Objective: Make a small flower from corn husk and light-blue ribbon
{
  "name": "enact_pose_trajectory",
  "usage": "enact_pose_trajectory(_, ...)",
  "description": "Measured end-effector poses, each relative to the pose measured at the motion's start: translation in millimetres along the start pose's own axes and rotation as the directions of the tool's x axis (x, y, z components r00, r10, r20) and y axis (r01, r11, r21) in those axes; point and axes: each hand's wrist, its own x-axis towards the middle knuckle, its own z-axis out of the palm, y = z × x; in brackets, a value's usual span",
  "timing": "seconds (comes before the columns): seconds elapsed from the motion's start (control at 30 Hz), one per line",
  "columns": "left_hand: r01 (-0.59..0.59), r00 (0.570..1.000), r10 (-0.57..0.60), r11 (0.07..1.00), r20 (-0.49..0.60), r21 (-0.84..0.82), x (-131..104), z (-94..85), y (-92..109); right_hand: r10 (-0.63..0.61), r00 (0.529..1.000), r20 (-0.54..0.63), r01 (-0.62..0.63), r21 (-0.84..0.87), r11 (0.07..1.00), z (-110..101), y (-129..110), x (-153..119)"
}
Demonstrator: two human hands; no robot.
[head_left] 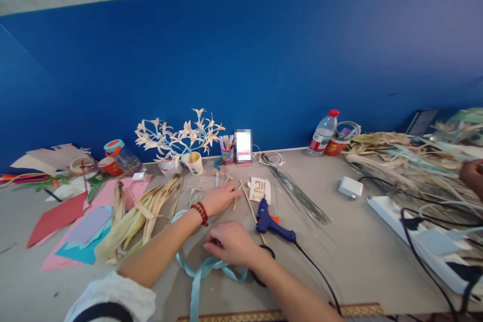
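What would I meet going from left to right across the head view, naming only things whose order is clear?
Red sheet of paper, dried husks, left hand, blue glue gun, red-capped bottle, white adapter, white power strip.

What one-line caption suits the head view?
Left hand beside small tan scraps, right hand by a pale blue ribbon, blue glue gun lying alongside, cream flowers behind.

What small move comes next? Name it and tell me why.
Probably pinch up the small pale piece with the left hand: its fingertips appear right by it, while the right hand is curled near the light-blue ribbon.
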Motion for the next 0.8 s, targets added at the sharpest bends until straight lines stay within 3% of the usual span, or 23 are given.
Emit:
enact_pose_trajectory(0.23, -0.082, 0.994, 0.084, 0.996, 0.066, -0.030, 13.7, 4.5, -9.8, -0.007, 1.000, 0.005, 0.007, -0.011, 1.000, 1.0, 2.4, 0.8)
enact_pose_trajectory(0.47, -0.047, 0.999, 0.043, 0.976, -0.023, -0.211, 11.0, 9.1, -8.9, -0.022, 1.000, 0.012, 0.022, -0.026, 0.999, 4.7, 4.5, 0.8)
enact_pose_trajectory(0.63, -0.001, 0.978, -0.093, 0.893, -0.187, -0.450, -9.3, -13.6, -11.8, -0.006, 1.000, 0.015, 0.007, -0.011, 1.000, 4.6, 4.0, 0.2)
enact_pose_trajectory(0.8, 0.036, 0.898, -0.326, 0.724, -0.295, -0.689, -44.6, -32.8, -25.1, -0.021, 0.999, 0.041, 0.020, 0.022, 1.000, 3.7, -0.9, -0.2)
